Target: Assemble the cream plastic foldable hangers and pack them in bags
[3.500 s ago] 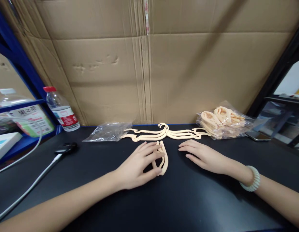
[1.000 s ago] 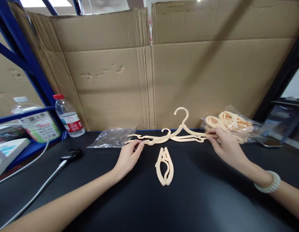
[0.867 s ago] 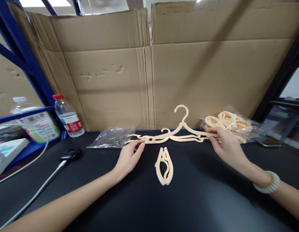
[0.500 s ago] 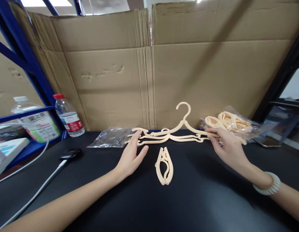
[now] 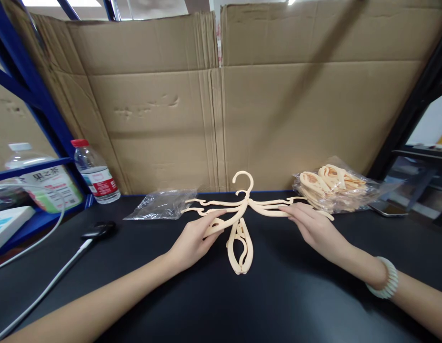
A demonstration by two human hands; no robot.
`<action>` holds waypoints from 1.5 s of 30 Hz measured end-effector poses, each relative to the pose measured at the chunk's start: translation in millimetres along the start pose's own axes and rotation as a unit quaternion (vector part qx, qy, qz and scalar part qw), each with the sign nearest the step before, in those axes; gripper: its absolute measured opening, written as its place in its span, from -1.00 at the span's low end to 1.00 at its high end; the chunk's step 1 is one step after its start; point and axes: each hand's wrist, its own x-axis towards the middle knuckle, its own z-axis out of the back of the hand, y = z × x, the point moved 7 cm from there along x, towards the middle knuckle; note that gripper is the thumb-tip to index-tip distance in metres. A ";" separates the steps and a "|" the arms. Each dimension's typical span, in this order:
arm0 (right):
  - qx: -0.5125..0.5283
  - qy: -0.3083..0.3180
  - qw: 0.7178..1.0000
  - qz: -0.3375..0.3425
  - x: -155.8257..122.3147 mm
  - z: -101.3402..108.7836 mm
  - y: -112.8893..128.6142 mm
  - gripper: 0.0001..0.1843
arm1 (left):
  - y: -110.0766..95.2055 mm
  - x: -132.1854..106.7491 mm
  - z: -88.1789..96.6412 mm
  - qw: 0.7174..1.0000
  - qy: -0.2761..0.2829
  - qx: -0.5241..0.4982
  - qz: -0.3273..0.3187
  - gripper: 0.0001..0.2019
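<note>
A cream plastic hanger [image 5: 236,218], unfolded with its hook pointing up, spans the space between my hands. My left hand [image 5: 192,242] is closed around the end of its left arm, which is angled toward me. With fingertips and thumb, my right hand [image 5: 316,226] pinches its right arm. Behind it, other unfolded cream hangers [image 5: 221,204] lie on the black table, partly covered by the one I hold. A folded cream hanger [image 5: 250,255] rests flat just in front, between my hands.
A clear empty plastic bag [image 5: 158,205] lies at the back left. At the back right, a bag of folded hangers [image 5: 323,186] sits beside a phone [image 5: 388,208]. A red-capped bottle [image 5: 101,178], a black device with a white cable [image 5: 98,230], and a cardboard wall [image 5: 164,114] surround the table.
The held hanger has come down and toward me, its left arm now angled forward. My left hand has closed on that arm; my right hand has moved inward and slightly lower.
</note>
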 end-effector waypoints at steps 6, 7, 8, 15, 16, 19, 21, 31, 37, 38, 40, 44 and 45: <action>-0.178 -0.032 0.983 0.006 3.6 17.0 3.1 -0.81 | 1.3 -0.3 -2.2 0.999 0.027 0.009 0.017 -0.68; -0.214 -0.042 0.976 0.009 3.3 19.7 4.0 -0.81 | 2.1 -0.6 -2.0 0.999 0.027 0.012 0.024 -0.69; -0.245 -0.051 0.968 0.010 2.7 21.7 4.5 -0.80 | 2.4 -0.8 -2.1 0.999 0.029 0.015 0.028 -0.70; -0.352 -0.049 0.935 0.007 -1.1 18.2 4.2 -0.76 | 0.6 -0.6 -2.5 0.999 0.040 0.008 0.034 -0.68; -0.347 -0.050 0.937 0.012 -0.3 18.2 5.9 -0.77 | 0.9 -0.7 -2.4 0.999 0.040 0.007 0.035 -0.67; -0.301 -0.061 0.951 0.028 1.6 20.0 12.0 -0.83 | 1.5 -1.5 -2.4 0.998 0.040 -0.002 0.039 -0.67; -0.250 -0.070 0.965 0.036 1.0 20.9 14.1 -0.82 | 1.5 -2.0 -1.5 0.998 0.037 -0.011 0.043 -0.68; 0.020 -0.118 0.993 -0.016 -1.7 21.3 2.6 -0.44 | -0.7 -2.7 -1.1 0.998 0.043 -0.025 0.039 -0.66; 0.242 -0.050 0.950 -0.191 -2.9 -1.4 -26.4 -0.62 | 3.9 1.2 5.3 0.997 0.005 -0.060 0.047 -0.65; 0.269 -0.045 0.939 -0.211 -3.6 -3.9 -30.5 -0.66 | 6.5 2.3 6.9 0.995 -0.006 -0.081 0.062 -0.66; 0.304 -0.046 0.921 -0.240 -4.4 -5.8 -37.6 -0.71 | 14.9 3.6 7.7 0.981 -0.027 -0.154 0.114 -0.67; 0.354 -0.047 0.893 -0.274 -4.2 -8.5 -43.2 -0.75 | 26.0 3.6 0.5 0.922 -0.068 -0.328 0.195 -0.71; 0.378 -0.046 0.880 -0.285 -4.4 -10.7 -42.5 -0.75 | 25.1 3.6 -1.6 0.913 -0.074 -0.347 0.201 -0.74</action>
